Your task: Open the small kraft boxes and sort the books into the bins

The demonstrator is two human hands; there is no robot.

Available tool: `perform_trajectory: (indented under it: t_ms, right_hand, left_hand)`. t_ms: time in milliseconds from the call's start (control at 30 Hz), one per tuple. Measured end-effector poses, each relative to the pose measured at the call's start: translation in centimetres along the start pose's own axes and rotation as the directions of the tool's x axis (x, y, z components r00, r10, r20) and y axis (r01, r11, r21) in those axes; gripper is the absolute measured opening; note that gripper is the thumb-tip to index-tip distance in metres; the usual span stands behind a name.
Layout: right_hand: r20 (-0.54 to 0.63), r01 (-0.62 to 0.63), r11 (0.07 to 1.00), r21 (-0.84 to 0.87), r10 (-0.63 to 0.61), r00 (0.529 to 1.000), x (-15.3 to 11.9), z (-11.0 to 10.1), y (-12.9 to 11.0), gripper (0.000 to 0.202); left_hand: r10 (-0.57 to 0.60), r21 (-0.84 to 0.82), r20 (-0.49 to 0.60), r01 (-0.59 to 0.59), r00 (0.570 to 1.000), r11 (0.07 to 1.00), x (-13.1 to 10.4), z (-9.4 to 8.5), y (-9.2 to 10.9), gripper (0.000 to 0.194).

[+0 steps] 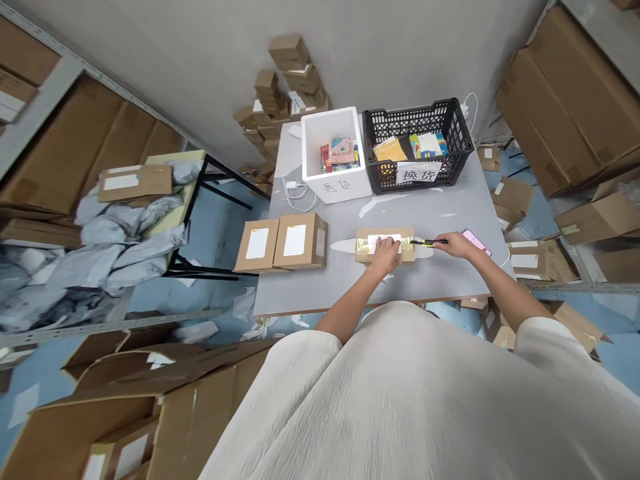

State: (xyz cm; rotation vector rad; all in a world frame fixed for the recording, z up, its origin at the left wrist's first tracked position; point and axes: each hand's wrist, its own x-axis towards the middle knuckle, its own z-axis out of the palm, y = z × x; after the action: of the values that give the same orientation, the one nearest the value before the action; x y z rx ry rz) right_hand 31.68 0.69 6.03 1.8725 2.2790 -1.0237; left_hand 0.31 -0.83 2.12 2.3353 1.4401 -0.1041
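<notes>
Resting the left hand (385,253) on a small taped cardboard box (407,255), just right of the frame's centre on the grey table (435,283), spreading its fingers over the white label (371,244). Gripping a black-and-yellow utility knife (429,242) in the right hand (451,244), closing round the handle and pointing the tip leftward at the box's right end. Holding the hands apart, yet placing the left roughly in line with the tip. Risking a cut to those fingers, above all from too hard a push and a sudden skid along the shiny tape (405,241). Also risking damage to any contents, hidden from view, through too deep a stroke. Bracing the box mainly from above, by the look of it, so possibly allowing a twist or slide on the tabletop under uneven pressure. Working close beside a pink-screened smartphone (477,242), toward the right of the frame, and chancing a knock to it from a careless wrist. Leaving less to fear for the two labelled cardboard boxes (301,262), standing well apart at left of centre. Not showing clearly, from this height: the blade's exposed length or depth.
</notes>
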Motion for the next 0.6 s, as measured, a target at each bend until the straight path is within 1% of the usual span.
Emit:
perform_trajectory:
  t_ms: [133, 200, 267, 333, 400, 500, 600]
  right_hand:
    - [0.096, 0.061, 0.998, -0.028, -0.058, 0.994, 1.7, -0.6, -0.3, 0.042]
    - [0.105, 0.073, 0.997, -0.028, -0.070, 0.992, 2.2, -0.4, -0.6, 0.041]
    - [0.103, 0.070, 0.997, 0.018, -0.071, 0.992, 2.4, 0.3, -0.9, 0.042]
    - [0.113, 0.060, 0.991, 0.117, -0.073, 0.991, 2.1, 1.2, -1.1, 0.043]
    - [0.149, 0.036, 0.968, 0.248, -0.075, 0.986, 1.3, 2.1, -1.2, 0.047]
    - [0.206, -0.034, 0.900, 0.435, -0.063, 0.977, -0.1, 3.2, -1.2, 0.055]
    - [0.207, -0.065, 0.832, 0.551, -0.060, 0.976, -1.1, 4.0, -1.3, 0.061]
  left_hand:
    - [0.001, -0.015, -0.011, -0.001, 1.000, 1.000, -0.7, -0.1, -0.6, 0.069]
    - [-0.009, -0.028, -0.006, 0.008, 1.000, 1.000, -1.1, -0.3, -1.1, 0.070]
    - [-0.014, -0.039, -0.002, 0.013, 1.000, 0.999, -1.3, -0.5, -1.6, 0.071]
    - [-0.016, -0.044, -0.002, 0.016, 1.000, 0.999, -1.6, -0.6, -2.0, 0.071]
    - [-0.019, -0.048, -0.004, 0.019, 1.000, 0.999, -1.7, -0.8, -2.1, 0.071]
    - [-0.023, -0.050, -0.005, 0.022, 1.000, 0.999, -1.7, -1.0, -2.0, 0.070]
    - [-0.022, -0.054, -0.001, 0.022, 1.000, 0.998, -1.7, -1.1, -1.9, 0.069]
